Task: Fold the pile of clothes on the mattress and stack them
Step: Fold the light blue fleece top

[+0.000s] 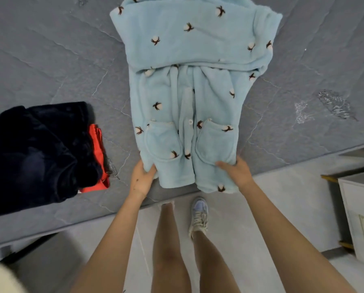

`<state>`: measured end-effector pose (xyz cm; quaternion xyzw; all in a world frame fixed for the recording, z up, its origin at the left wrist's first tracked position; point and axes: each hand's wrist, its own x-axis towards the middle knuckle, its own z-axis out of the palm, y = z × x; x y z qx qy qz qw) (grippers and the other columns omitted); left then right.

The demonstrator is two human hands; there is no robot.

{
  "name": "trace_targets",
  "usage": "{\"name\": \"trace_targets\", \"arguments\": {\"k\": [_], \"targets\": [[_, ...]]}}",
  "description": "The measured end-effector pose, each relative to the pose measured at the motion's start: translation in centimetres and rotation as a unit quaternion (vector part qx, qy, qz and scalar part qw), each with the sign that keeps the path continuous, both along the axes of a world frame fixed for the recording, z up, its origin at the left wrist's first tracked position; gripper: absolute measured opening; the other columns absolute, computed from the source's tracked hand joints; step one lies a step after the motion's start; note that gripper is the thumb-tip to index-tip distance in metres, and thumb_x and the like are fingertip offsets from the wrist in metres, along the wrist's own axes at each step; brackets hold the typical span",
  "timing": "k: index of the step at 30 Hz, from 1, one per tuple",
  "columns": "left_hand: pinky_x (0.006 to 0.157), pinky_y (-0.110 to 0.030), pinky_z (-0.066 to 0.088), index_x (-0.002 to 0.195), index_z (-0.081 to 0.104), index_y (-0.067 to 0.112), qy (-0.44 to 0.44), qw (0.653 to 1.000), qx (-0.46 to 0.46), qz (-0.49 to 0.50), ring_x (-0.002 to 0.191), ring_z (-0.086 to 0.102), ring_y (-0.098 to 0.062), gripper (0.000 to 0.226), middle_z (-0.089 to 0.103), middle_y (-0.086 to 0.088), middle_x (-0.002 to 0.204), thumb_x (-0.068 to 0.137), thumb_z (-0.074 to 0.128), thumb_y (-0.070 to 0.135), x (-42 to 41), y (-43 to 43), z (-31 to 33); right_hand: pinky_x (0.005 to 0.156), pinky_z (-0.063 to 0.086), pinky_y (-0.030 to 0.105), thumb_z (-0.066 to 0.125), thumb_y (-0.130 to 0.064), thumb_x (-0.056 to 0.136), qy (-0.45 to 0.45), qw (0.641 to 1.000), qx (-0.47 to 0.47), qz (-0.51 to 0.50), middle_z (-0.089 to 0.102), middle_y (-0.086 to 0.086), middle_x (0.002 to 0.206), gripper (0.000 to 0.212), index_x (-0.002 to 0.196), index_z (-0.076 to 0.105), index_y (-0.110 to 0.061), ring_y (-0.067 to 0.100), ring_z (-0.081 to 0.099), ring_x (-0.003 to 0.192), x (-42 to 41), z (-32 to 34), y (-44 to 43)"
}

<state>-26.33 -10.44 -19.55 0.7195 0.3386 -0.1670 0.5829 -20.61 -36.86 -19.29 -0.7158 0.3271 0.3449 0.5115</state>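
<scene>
A light blue fleece robe [189, 60] with small cotton-flower prints lies lengthwise on the grey mattress [50, 60], its sleeves folded across the upper part and its two front pockets facing up. My left hand [142, 178] grips the robe's near left hem corner. My right hand [237, 171] grips the near right hem corner, thumb on top beside the right pocket. The hem hangs slightly over the mattress edge.
A dark navy garment [35, 153] lies bunched on the mattress at the left, with a red garment [96, 149] under its right side. A white cabinet [360, 214] stands on the pale floor at the right. My legs and one shoe [199, 216] are below the mattress edge.
</scene>
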Motion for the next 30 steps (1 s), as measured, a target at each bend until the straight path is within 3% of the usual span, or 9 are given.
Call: {"name": "trace_targets", "arguments": {"k": [3,6,9,12,15,18,21,24,30], "targets": [[0.084,-0.029,0.050,0.107,0.062,0.020,-0.028,0.989,-0.008,0.145,0.098,0.062,-0.013,0.012,0.067,0.004,0.103,0.096,0.057,0.018,-1.2,-0.6,1.1,0.061,0.052,0.019,0.079,-0.023,0.079,0.031,0.999,0.026,-0.020,0.068,0.003,0.098,0.025,0.096,0.064,-0.013,0.014,0.065,0.080,-1.0,1.0,-1.7],[0.063,-0.026,0.052,0.093,0.066,0.019,-0.041,0.968,-0.038,0.244,0.073,0.062,-0.008,0.010,0.070,0.009,0.080,0.096,0.057,0.021,-2.8,-0.3,2.2,0.051,0.050,0.017,0.081,-0.030,0.076,0.013,0.998,-0.001,-0.062,0.069,-0.005,0.080,0.021,0.080,0.064,-0.018,0.010,0.065,0.071,-1.6,2.1,-3.3],[0.051,-0.020,0.048,0.103,0.065,0.012,-0.037,0.959,-0.066,0.272,0.063,0.059,-0.007,0.017,0.067,0.003,0.081,0.095,0.057,0.025,-5.2,0.8,2.7,0.051,0.050,0.022,0.082,-0.037,0.074,-0.002,0.993,-0.059,-0.101,0.067,-0.005,0.072,0.027,0.074,0.064,-0.017,0.010,0.064,0.064,-2.0,3.0,-4.7],[0.056,-0.019,0.052,0.108,0.066,0.012,-0.010,0.944,-0.043,0.326,0.070,0.062,-0.009,0.022,0.069,0.002,0.090,0.092,0.062,0.026,-7.8,2.4,2.8,0.054,0.046,0.027,0.080,-0.043,0.074,-0.033,0.983,-0.129,-0.130,0.064,-0.002,0.067,0.033,0.067,0.062,-0.016,0.012,0.059,0.061,-2.8,3.0,-6.3],[0.067,-0.020,0.056,0.098,0.067,0.022,-0.010,0.934,-0.030,0.357,0.087,0.067,-0.010,0.008,0.072,0.009,0.093,0.091,0.064,0.019,-9.1,3.1,2.5,0.052,0.044,0.026,0.079,-0.044,0.074,-0.074,0.965,-0.168,-0.187,0.059,-0.003,0.063,0.034,0.064,0.061,-0.017,0.011,0.053,0.056,-3.7,2.4,-7.1],[0.081,-0.026,0.055,0.099,0.060,0.021,-0.002,0.939,-0.039,0.341,0.098,0.063,-0.014,0.013,0.067,0.004,0.101,0.091,0.063,0.012,-8.6,2.8,1.7,0.058,0.049,0.021,0.077,-0.028,0.080,-0.096,0.977,-0.125,-0.145,0.067,0.004,0.080,0.024,0.090,0.069,-0.007,0.012,0.059,0.067,-4.4,1.3,-6.3],[0.090,-0.034,0.053,0.117,0.049,0.010,-0.004,0.944,-0.069,0.322,0.102,0.062,-0.014,0.029,0.061,-0.003,0.114,0.090,0.061,0.007,-7.4,2.0,1.0,0.078,0.052,0.036,0.075,-0.010,0.082,-0.087,0.989,-0.088,-0.084,0.067,0.019,0.109,0.039,0.116,0.060,0.003,0.025,0.063,0.094,-5.7,0.1,-5.0],[0.090,-0.034,0.052,0.126,0.039,0.013,0.010,0.951,-0.063,0.302,0.104,0.060,-0.011,0.046,0.056,-0.004,0.123,0.088,0.065,0.007,-6.7,1.3,0.4,0.086,0.052,0.041,0.074,-0.010,0.082,-0.081,0.988,-0.097,-0.089,0.064,0.016,0.118,0.045,0.123,0.056,-0.003,0.027,0.061,0.104,-7.2,-0.6,-3.8],[0.107,-0.043,0.041,0.136,0.048,0.012,0.066,0.964,-0.044,0.256,0.122,0.053,-0.022,0.054,0.057,-0.006,0.133,0.086,0.069,0.008,-6.4,0.4,-0.9,0.089,0.049,0.040,0.075,-0.021,0.082,-0.054,0.981,-0.129,-0.137,0.065,0.013,0.114,0.042,0.118,0.061,-0.006,0.029,0.061,0.105,-8.6,-1.4,-2.8]]}}
